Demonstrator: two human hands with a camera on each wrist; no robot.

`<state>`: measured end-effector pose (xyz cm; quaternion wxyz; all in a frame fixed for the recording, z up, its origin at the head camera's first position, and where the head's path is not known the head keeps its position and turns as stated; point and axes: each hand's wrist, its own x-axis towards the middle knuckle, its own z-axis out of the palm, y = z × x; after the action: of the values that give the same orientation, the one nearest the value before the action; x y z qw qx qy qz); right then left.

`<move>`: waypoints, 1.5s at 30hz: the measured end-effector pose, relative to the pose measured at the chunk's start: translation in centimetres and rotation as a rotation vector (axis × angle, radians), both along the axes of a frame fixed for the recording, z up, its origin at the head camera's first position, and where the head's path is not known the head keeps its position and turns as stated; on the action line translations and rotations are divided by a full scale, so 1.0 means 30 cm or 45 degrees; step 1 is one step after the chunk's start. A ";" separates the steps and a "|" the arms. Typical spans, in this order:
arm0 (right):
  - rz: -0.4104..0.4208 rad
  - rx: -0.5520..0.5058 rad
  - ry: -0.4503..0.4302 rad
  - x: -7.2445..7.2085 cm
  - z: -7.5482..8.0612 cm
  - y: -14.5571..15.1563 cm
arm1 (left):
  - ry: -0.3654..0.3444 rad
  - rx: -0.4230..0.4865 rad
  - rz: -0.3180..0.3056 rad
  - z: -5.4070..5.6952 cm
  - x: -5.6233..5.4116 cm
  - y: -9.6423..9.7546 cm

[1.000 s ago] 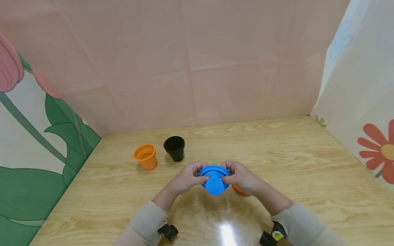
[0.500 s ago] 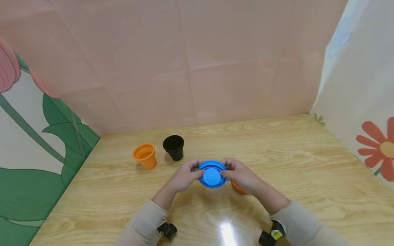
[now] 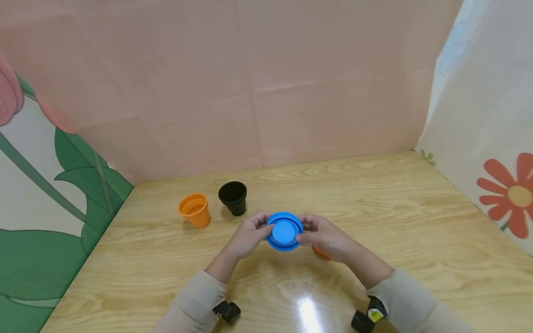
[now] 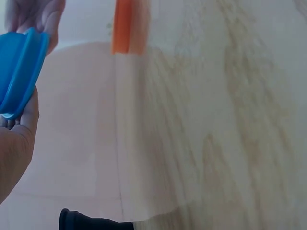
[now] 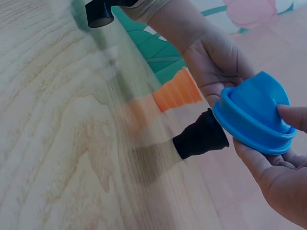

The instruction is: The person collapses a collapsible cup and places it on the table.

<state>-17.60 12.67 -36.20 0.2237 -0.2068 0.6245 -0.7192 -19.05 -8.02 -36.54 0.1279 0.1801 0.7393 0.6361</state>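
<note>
Both hands hold a blue collapsible cup (image 3: pixel 284 232) raised over the table, its round base facing the head camera and its rings partly pushed in. The left hand (image 3: pixel 250 236) grips the left side of the rim, thumb on the front face. On the opposite side, the right hand (image 3: pixel 326 238) pinches it, with the thumb pressing near the base. The right wrist view shows the blue cup's wall (image 5: pixel 256 112) folded unevenly, one side sticking up. In the left wrist view the blue rim (image 4: pixel 29 72) sits between the two hands.
An orange cup (image 3: pixel 201 218) and a black cup (image 3: pixel 238 207) stand upright at the back left of the wooden table (image 3: pixel 374 199). A low orange piece (image 3: pixel 320 253) is mostly hidden behind the right hand. Walls bound the table behind and at both sides.
The blue cup has tilted so its base faces the head camera more squarely, and its base looks less protruding. Both hands have shifted slightly left and up with it.
</note>
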 end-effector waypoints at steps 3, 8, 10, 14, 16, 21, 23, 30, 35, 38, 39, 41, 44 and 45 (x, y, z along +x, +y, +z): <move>-0.036 -0.004 -0.011 0.001 -0.006 -0.007 | -0.004 0.009 -0.001 -0.003 0.000 0.004; -0.111 -0.016 -0.013 0.005 -0.015 -0.016 | 0.010 -0.021 0.001 0.026 0.018 0.016; -0.164 0.016 0.008 0.008 -0.015 -0.020 | 0.008 -0.043 0.002 0.030 0.018 0.019; -0.265 0.119 0.089 0.014 -0.007 -0.025 | -0.040 -0.069 -0.038 0.011 0.000 0.013; -0.287 0.152 0.119 0.016 -0.002 -0.026 | -0.064 -0.069 -0.083 0.011 -0.002 0.006; -0.325 0.186 0.145 0.020 0.011 -0.032 | -0.132 0.069 -0.230 0.003 -0.010 -0.014; -0.347 0.199 0.149 0.021 0.015 -0.033 | -0.144 0.121 -0.249 -0.001 -0.012 -0.015; -0.417 0.234 0.172 0.022 0.027 -0.039 | -0.070 0.102 -0.061 -0.015 -0.008 0.011; -0.465 0.321 0.219 0.023 0.034 -0.045 | 0.028 0.009 0.021 -0.015 -0.004 0.022; -0.495 0.382 0.228 0.024 0.037 -0.050 | 0.034 -0.020 0.031 -0.012 -0.002 0.022; -0.500 0.398 0.226 0.025 0.039 -0.051 | 0.031 -0.030 0.032 -0.010 0.000 0.021; -0.505 0.423 0.223 0.026 0.041 -0.053 | 0.035 -0.037 0.023 -0.001 0.008 0.020; -0.503 0.452 0.224 0.027 0.042 -0.053 | 0.038 -0.039 0.008 0.019 0.022 0.019; -0.507 0.470 0.231 0.027 0.042 -0.052 | 0.038 -0.033 0.004 0.025 0.026 0.020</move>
<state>-16.79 11.10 -34.94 0.0551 -0.0993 0.7906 -0.6017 -18.27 -7.42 -35.80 0.1184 0.1867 0.7496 0.6238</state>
